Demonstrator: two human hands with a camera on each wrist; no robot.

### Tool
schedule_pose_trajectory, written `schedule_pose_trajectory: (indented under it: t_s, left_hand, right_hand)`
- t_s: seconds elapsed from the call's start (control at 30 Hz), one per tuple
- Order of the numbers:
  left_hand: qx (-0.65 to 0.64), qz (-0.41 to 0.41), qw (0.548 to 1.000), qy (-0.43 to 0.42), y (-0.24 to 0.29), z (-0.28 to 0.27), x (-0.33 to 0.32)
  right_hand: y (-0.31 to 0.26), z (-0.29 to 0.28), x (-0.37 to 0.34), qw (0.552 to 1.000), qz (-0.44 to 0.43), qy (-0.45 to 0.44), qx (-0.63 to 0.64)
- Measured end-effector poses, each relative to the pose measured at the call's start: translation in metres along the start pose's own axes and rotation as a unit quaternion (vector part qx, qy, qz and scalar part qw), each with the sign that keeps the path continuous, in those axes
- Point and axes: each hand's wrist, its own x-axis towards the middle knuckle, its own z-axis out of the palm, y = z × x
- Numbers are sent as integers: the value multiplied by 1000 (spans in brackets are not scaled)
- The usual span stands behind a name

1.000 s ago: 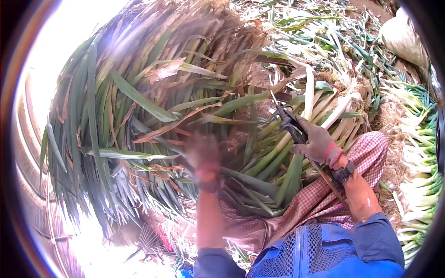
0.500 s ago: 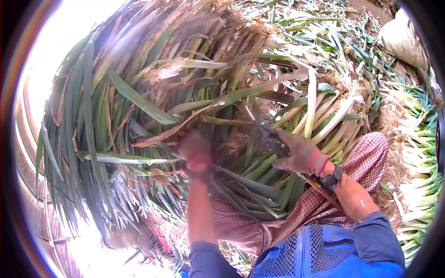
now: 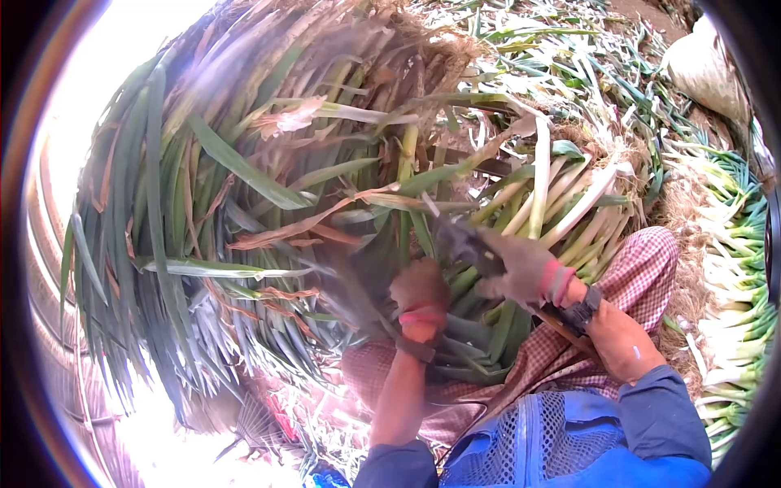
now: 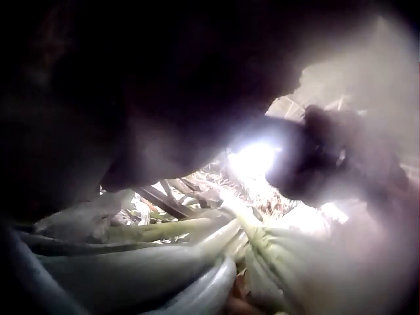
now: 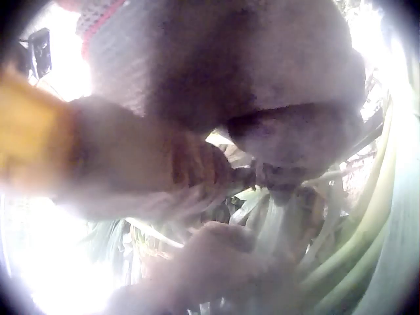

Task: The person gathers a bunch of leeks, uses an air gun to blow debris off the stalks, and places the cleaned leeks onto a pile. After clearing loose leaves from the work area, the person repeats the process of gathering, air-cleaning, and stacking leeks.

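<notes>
My gloved right hand (image 3: 525, 270) grips a black air blow gun (image 3: 465, 244), its thin nozzle angled up and left. Close by on the left, my gloved left hand (image 3: 421, 286) has its fingers curled round green onion leaves (image 3: 362, 264), which blur out to its left. In the left wrist view, green onion stalks (image 4: 256, 243) fan out below the dark shape of the hand. A bundle of green onions (image 3: 561, 207) with pale stems and roots lies beyond the right hand and over the lap.
A tall heap of untrimmed green onions (image 3: 203, 179) fills the left side. At the right runs a row of cleaned green onions (image 3: 732, 309). A pale sack (image 3: 706, 69) sits at the back right, behind leaf scraps (image 3: 561, 65) on the ground. Checked trousers (image 3: 647, 260) cover the bent knees.
My left hand has come away from the heap, moving right towards the blow gun and bringing leaves with it. My right hand with the blow gun has shifted left.
</notes>
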Motion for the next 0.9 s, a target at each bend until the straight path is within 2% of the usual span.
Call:
schedule_pose_trajectory:
  t_s: [0.07, 0.13, 0.2, 0.23, 0.3, 0.37, 0.4, 0.47, 0.5, 0.57, 0.63, 0.67, 0.73, 0.77, 0.8, 0.83, 0.9]
  left_hand:
    - [-22, 14, 1000, 4, -2, -1, 3]
    - [-37, 8, 999, -14, -3, -5, 8]
    - [-53, 1, 998, -36, -6, -7, 10]
    - [-64, 0, 997, -41, -9, -8, 13]
    - [-76, -1, 996, -45, -10, -15, 19]
    - [-68, -23, 990, -125, -8, -38, 24]
    - [-67, -23, 989, -126, -11, -50, 25]
    - [-113, 0, 992, -62, -24, -67, 30]
    - [-115, 0, 991, -62, -31, -70, 38]
    - [-216, -2, 968, 127, -42, -76, 61]
    - [-200, 72, 932, 295, -53, -71, 104]
    - [-202, 70, 931, 295, -56, -71, 124]
    - [-168, 53, 961, 214, -56, -67, 158]
    - [-170, 56, 960, 215, -54, -59, 165]
    - [-135, 27, 977, 165, -51, -53, 171]
    - [-99, -2, 989, 114, -50, -47, 176]
    - [-62, -12, 995, 82, -47, -39, 173]
  right_hand:
    - [-7, -7, 9, 993, 101, 37, 47]
    - [3, 1, 15, 995, 83, 43, 30]
    - [3, 10, 17, 999, 12, 18, -32]
    - [1, 7, 24, 999, 13, 19, -32]
    - [-5, -2, 41, 996, 77, 40, 30]
    - [-5, 0, 48, 998, 56, 34, 19]
    - [-5, 1, 52, 999, 36, 27, 7]
    - [-12, -6, 62, 998, 54, 39, -6]
    - [-14, -11, 69, 996, 70, 52, -21]
    - [-12, -16, 80, 996, 66, 54, -16]
    - [-12, -20, 88, 996, 63, 57, -14]
    - [-14, -22, 89, 996, 77, 47, 0]
    - [-14, -27, 94, 995, 95, 43, 14]
    - [-12, -28, 99, 994, 81, 71, 27]
    - [-9, -29, 105, 992, 67, 99, 39]
    - [-6, -30, 115, 991, 74, 108, -5]
    - [-4, -37, 131, 991, 76, 108, -28]
